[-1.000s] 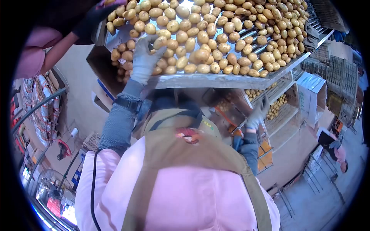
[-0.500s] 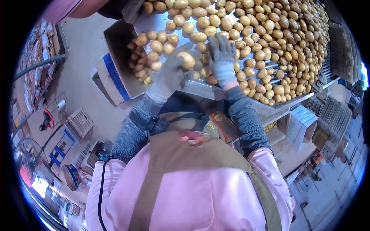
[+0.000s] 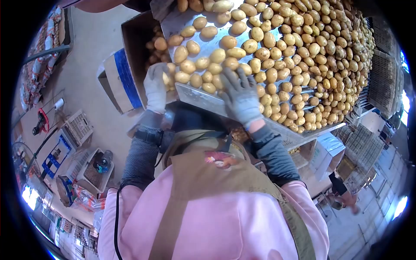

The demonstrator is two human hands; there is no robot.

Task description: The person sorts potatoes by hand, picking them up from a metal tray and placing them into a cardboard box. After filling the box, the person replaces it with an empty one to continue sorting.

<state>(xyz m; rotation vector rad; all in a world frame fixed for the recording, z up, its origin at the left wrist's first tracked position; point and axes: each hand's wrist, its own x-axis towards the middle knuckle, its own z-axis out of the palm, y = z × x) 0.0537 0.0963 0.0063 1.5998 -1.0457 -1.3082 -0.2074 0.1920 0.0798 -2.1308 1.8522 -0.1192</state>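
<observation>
A metal sorting table (image 3: 203, 99) in front of me is covered with several yellow potatoes (image 3: 277, 47). My left hand (image 3: 155, 86), in a grey glove, is at the table's left edge over a cardboard box (image 3: 136, 52) holding potatoes; a potato (image 3: 166, 78) shows against its fingers. My right hand (image 3: 239, 96), also gloved, lies spread flat on the potatoes near the table's front edge, fingers apart.
A second folded box with a blue stripe (image 3: 117, 78) stands left of the cardboard box. Scales and crates (image 3: 80, 125) sit on the floor at left. Wire racks (image 3: 381, 78) stand at right. Another person's sleeve (image 3: 99, 5) shows at the top left.
My left hand has moved left, from above the table edge to over the cardboard box. My right hand has slid slightly down toward the table's front edge. The view has shifted.
</observation>
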